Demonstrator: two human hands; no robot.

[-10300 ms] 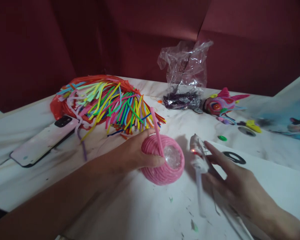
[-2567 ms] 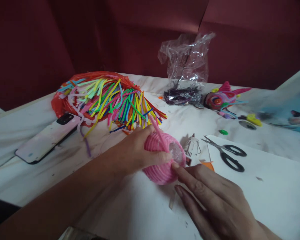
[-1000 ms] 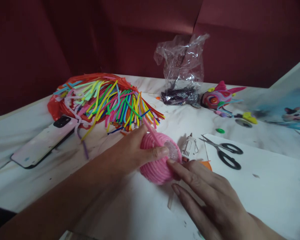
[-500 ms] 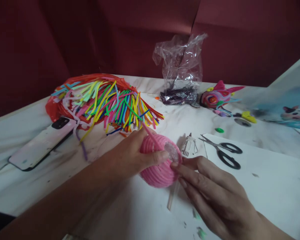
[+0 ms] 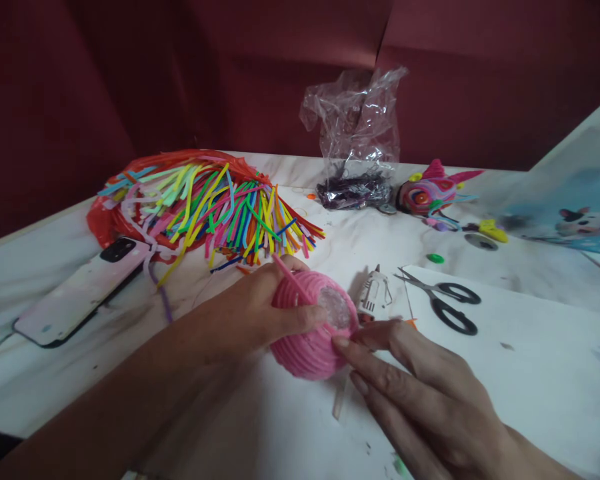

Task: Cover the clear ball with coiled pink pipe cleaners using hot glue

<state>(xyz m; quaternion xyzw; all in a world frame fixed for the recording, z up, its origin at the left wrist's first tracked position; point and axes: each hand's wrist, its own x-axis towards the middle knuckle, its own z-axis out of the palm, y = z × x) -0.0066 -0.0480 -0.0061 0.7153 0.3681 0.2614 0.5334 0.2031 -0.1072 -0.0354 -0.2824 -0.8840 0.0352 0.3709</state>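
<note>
My left hand is wrapped round a pink ball wound from pipe cleaner, thumb pressed near its bare clear top. A loose pink pipe-cleaner end sticks up from the ball beside my fingers. My right hand reaches in from the lower right with fingers stretched out, its fingertips pressing the pink winding at the ball's right side. A white glue gun lies on the table just behind the ball.
A pile of coloured pipe cleaners on a red bag lies at left, with a phone in front. Black scissors rest on white paper. A clear plastic bag and a colourful craft figure stand behind.
Over ten seconds my right hand left the glue gun, which now lies on the table, and came to the ball. In the last second the fingertips shifted slightly along the winding.
</note>
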